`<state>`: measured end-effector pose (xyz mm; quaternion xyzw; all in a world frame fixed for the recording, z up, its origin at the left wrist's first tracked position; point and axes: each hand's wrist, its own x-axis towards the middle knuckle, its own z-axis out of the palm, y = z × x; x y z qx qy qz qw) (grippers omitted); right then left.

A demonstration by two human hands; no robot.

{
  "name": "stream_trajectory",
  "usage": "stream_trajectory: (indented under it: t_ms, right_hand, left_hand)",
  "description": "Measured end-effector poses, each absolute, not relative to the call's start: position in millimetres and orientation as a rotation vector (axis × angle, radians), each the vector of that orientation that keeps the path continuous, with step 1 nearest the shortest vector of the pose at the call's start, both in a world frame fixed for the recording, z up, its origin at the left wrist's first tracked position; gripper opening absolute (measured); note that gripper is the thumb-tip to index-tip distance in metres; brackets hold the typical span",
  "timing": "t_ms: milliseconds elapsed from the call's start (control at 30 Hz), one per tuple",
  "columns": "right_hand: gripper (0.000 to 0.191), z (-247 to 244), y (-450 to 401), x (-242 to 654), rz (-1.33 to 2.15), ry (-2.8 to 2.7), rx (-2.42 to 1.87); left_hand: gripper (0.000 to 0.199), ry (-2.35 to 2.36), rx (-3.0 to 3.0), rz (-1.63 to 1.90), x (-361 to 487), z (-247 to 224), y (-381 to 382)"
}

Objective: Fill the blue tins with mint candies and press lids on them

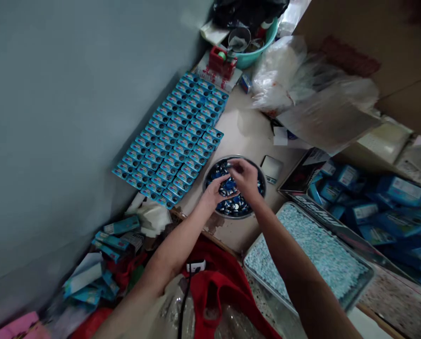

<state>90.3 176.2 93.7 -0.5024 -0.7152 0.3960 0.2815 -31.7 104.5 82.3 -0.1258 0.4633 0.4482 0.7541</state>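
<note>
- A grey wall [55, 117] runs along the left, and a pale table [238, 120] spreads out beside it in dim light.
- On the table, near its front edge, sits a metal bowl [235, 217] of small, shiny blue and silver pieces [235, 206]; both hands are over it.
- The left hand [215, 192] is spread, thumb and fingers parted; whether a piece rests in it I cannot tell.
- The right hand [246, 177] is bent, fingertips drawn close together (blur hides whether they pinch anything).
- For picking over such small pieces, I would keep both hands low inside the rim, so any slip drops back into the bowl.
- A light fingertip pinch should suit them best; smooth pieces would probably skid under a hard squeeze.
- The left palm would serve well as a cup beneath the right fingertips.
- Mind the elbows: the right forearm crosses above a tray [266, 285] of pale blue bits [323, 252], and neat rows of cards [175, 141] lie just beyond the bowl's left side, easily nudged.
</note>
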Motion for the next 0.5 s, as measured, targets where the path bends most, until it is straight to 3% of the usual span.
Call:
stream_trajectory:
  t_ms: [233, 500]
  right_hand:
    - [0.016, 79.8, 318.9, 15.3, 0.847, -2.134, -1.626]
    - [0.011, 52.6, 356.1, -19.9, 0.699, -2.562, -1.872]
  left_hand:
    - [0.012, 0.924, -0.43, 1.051, -99.3, 103.1, 117.7]
    - [0.024, 0.854, -0.46, 1.155, -154.6, 92.5, 148.4]
